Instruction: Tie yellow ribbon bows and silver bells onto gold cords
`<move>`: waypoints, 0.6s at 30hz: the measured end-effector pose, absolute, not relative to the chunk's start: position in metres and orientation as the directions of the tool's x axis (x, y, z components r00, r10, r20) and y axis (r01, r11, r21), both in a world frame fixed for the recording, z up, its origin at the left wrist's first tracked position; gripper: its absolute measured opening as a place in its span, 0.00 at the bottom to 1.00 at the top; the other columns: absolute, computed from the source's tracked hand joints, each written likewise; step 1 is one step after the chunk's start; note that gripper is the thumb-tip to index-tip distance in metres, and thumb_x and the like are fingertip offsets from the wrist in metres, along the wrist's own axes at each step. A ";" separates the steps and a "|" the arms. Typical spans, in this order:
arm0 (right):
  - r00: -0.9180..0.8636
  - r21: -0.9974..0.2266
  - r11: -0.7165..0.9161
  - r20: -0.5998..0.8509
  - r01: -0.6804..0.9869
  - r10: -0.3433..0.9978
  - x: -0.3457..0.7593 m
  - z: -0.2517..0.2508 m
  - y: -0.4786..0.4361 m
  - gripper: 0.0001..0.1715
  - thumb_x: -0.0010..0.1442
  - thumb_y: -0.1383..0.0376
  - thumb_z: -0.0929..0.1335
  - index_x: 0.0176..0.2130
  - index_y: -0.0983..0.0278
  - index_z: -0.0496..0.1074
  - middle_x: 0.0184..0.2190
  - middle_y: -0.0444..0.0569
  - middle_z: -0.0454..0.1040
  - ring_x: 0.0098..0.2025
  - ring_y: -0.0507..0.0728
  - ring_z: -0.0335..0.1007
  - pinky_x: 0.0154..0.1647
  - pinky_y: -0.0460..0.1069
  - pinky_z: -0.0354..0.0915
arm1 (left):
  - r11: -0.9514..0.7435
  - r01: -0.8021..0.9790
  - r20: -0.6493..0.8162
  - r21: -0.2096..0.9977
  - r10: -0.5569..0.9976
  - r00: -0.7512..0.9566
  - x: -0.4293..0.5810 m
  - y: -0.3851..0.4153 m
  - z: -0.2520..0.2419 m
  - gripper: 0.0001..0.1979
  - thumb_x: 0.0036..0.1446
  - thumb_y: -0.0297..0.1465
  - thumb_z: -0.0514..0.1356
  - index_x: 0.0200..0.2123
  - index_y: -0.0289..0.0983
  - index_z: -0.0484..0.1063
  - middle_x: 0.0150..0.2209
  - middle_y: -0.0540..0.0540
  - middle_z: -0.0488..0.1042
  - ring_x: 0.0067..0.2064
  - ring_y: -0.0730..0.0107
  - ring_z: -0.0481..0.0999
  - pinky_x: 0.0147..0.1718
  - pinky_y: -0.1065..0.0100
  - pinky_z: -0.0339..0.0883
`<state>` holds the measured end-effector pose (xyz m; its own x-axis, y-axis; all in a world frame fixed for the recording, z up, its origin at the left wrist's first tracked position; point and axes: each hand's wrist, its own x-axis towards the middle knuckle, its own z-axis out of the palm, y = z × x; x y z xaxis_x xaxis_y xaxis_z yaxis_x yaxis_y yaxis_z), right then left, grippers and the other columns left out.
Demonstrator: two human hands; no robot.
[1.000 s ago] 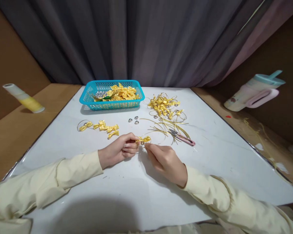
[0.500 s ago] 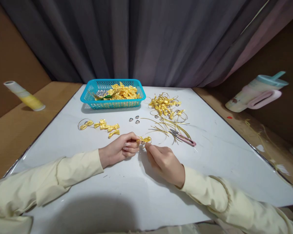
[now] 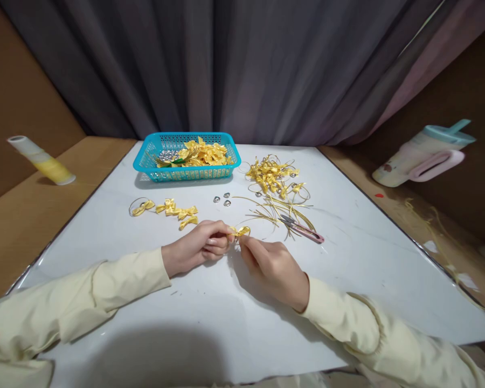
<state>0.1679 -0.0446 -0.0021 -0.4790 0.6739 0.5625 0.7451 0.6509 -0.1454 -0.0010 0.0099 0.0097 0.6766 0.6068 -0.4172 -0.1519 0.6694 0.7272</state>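
Both hands are working on one yellow bow (image 3: 241,231), which is hanging just above the surface (image 3: 347,258), well in front of the blue basket (image 3: 186,173) and a little toward its right end. The left hand (image 3: 198,249) is clamping its fingers on the bow's left wing. The right hand (image 3: 272,267) is pinching its fingers together at the bow's middle, where a tiny silver piece is showing; whether they are gripping cord or metal is too small to tell.

In my judgement the step is best done with a firm left pinch close to the knot, so the wings are not twisting, and with small moves of the right fingertips. Working low over the surface would stop a slipped piece from rolling far.

The bow's long axis is running side to side, roughly parallel to the basket's front wall. Its free wing is pointing right, toward the snips (image 3: 303,229), and tilting slightly upward.
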 end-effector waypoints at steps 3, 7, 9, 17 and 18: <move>-0.414 -0.243 0.612 0.548 0.753 0.727 0.169 0.002 -0.045 0.06 0.62 0.71 0.57 0.34 0.65 0.60 0.16 0.38 0.62 0.15 0.48 0.53 0.18 0.44 0.47 | 0.604 -0.144 -0.379 0.784 0.649 0.660 -0.001 0.008 0.013 0.10 0.51 0.26 0.55 0.19 0.31 0.66 0.12 0.59 0.47 0.15 0.84 0.41 0.12 0.80 0.37; -0.399 -0.370 0.608 0.502 0.703 0.767 0.170 0.008 -0.048 0.07 0.61 0.71 0.58 0.42 0.65 0.56 0.18 0.38 0.62 0.16 0.48 0.56 0.19 0.42 0.51 | 0.589 -0.151 -0.353 0.794 0.648 0.675 0.000 0.008 0.015 0.10 0.51 0.27 0.55 0.19 0.31 0.65 0.12 0.59 0.47 0.15 0.84 0.41 0.13 0.80 0.37; -0.405 -0.416 0.611 0.484 0.673 0.775 0.171 0.010 -0.050 0.09 0.60 0.72 0.59 0.42 0.64 0.54 0.18 0.38 0.61 0.17 0.48 0.56 0.20 0.42 0.52 | 0.591 -0.160 -0.347 0.791 0.648 0.678 0.001 0.008 0.015 0.10 0.51 0.27 0.55 0.19 0.32 0.65 0.12 0.59 0.47 0.15 0.84 0.40 0.12 0.80 0.37; -0.440 -0.439 0.668 0.516 0.600 0.735 0.173 0.011 -0.051 0.10 0.57 0.75 0.57 0.37 0.62 0.52 0.19 0.37 0.55 0.17 0.48 0.48 0.19 0.42 0.50 | 0.660 -0.171 -0.387 0.732 0.608 0.693 -0.001 0.010 0.015 0.12 0.51 0.26 0.53 0.18 0.32 0.65 0.11 0.59 0.44 0.15 0.83 0.39 0.12 0.80 0.38; -0.439 -0.433 0.674 0.526 0.598 0.728 0.173 0.011 -0.051 0.10 0.57 0.75 0.57 0.37 0.62 0.52 0.19 0.37 0.55 0.17 0.48 0.48 0.19 0.42 0.49 | 0.678 -0.175 -0.397 0.714 0.597 0.698 -0.001 0.010 0.015 0.12 0.51 0.26 0.53 0.17 0.32 0.64 0.11 0.59 0.43 0.15 0.83 0.39 0.12 0.80 0.37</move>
